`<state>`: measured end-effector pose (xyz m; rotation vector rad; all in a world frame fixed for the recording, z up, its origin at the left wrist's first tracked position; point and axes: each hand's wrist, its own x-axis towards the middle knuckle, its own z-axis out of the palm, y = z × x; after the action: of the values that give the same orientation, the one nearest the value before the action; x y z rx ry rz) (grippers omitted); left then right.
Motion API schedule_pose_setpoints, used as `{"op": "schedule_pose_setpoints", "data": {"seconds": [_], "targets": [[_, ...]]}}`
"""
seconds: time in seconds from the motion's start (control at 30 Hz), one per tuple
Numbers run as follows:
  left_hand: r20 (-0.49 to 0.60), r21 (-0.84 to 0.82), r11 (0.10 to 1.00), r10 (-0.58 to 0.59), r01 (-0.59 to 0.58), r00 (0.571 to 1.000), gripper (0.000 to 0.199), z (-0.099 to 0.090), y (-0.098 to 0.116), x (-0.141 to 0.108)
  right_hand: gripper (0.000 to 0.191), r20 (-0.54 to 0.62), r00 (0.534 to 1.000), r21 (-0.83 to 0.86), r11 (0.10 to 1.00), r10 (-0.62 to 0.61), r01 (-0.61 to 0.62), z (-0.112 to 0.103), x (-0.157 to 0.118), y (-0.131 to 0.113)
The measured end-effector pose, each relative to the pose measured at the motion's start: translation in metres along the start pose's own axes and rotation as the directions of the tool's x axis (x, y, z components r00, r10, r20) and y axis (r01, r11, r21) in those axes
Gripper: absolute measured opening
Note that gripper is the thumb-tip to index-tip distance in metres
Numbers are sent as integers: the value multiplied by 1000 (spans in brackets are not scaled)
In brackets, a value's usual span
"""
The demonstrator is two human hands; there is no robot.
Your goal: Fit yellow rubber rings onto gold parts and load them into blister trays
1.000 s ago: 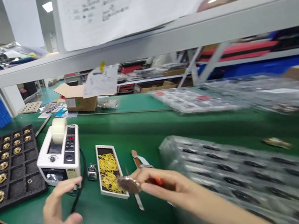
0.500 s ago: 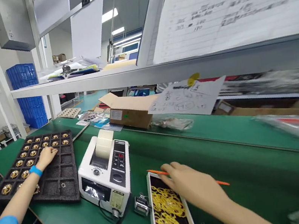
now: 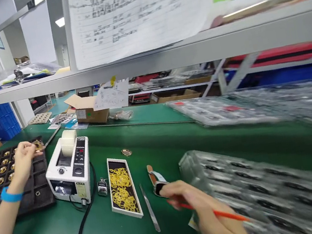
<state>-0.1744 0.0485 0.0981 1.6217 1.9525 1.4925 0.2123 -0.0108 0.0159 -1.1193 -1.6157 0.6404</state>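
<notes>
My left hand [image 3: 23,161], with a blue band at the wrist, pinches a round gold metal part [image 3: 38,145] above the far right corner of a black foam tray [image 3: 39,179]. Rows of similar gold parts [image 3: 2,170] sit in that tray's pockets. My right hand [image 3: 203,209], blurred by motion, is closed around a thin orange stick [image 3: 230,215]. Its fingertips are at a watch [image 3: 159,187] with a brown and pale blue strap lying on the green table; whether they touch it I cannot tell.
A white tape dispenser [image 3: 70,169] stands beside the foam tray. Near it are a tally counter [image 3: 102,187], a white tray [image 3: 112,196] of yellow rings, tweezers [image 3: 150,208] and a gold oval part [image 3: 126,152]. Plastic-wrapped trays [image 3: 262,183] lie right; a shelf [image 3: 146,59] crosses above.
The view has swung to the right. My left hand has raised a gold part from the foam tray. My right hand has moved from the white tray toward the watch, keeping the orange stick.
</notes>
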Motion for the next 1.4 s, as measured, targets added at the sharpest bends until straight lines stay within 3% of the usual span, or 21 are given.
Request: {"op": "schedule_pose_setpoints", "data": {"seconds": [0.03,0.07,0.1,0.17,0.2,0.23,0.27,0.4,0.53,0.73,0.83,0.9,0.97,1.03,1.07,1.3,1.37,1.4], "targets": [[99,-245,968,73,-47,992,19,13,21,-26,48,-41,998,97,994,53,-49,-1,1,0],[261,-431,902,123,2,957,24,28,40,-53,52,-60,992,189,977,111,-98,-2,2,0],[444,-524,843,144,126,884,28,45,56,-80,55,-65,984,269,952,167,-144,-3,3,0],[735,-546,724,172,423,656,34,79,75,-125,58,-78,965,388,900,249,-200,-3,3,-2],[791,-533,673,181,513,584,36,95,79,-140,57,-103,957,431,880,270,-202,-2,2,-3],[819,-513,638,165,574,550,38,110,78,-150,57,-131,952,462,867,276,-188,0,0,-4],[828,-503,608,134,614,545,40,123,75,-156,55,-143,951,476,861,273,-176,4,-3,-4],[782,-525,513,-24,679,622,45,153,53,-148,50,-15,971,395,893,239,-214,23,-16,1],[758,-547,457,-84,701,647,38,154,43,-140,37,52,984,311,933,171,-178,35,-23,6],[776,-547,419,-70,724,627,34,151,46,-148,20,96,990,267,956,102,-124,37,-24,11],[793,-532,416,-62,738,607,33,152,47,-151,14,92,994,143,988,-66,53,41,-27,15],[805,-515,403,-75,757,588,33,151,47,-151,16,109,944,19,950,-310,310,43,-29,18],[817,-499,384,-89,777,569,33,151,48,-150,21,185,816,-111,813,-548,572,43,-30,19],[826,-486,372,-100,791,555,33,150,49,-150,24,288,691,-211,660,-663,721,42,-29,17],[827,-482,372,-105,793,552,34,150,49,-149,25,328,659,-247,612,-677,752,42,-28,16],[816,-436,452,-166,778,553,37,153,49,-145,30,401,614,-267,554,-680,788,43,-29,9],[803,-439,456,-186,774,566,38,153,48,-143,26,351,604,-222,563,-716,796,42,-32,9],[799,-442,460,-190,771,571,39,152,48,-143,24,296,623,-205,589,-724,782,40,-33,10]]}}
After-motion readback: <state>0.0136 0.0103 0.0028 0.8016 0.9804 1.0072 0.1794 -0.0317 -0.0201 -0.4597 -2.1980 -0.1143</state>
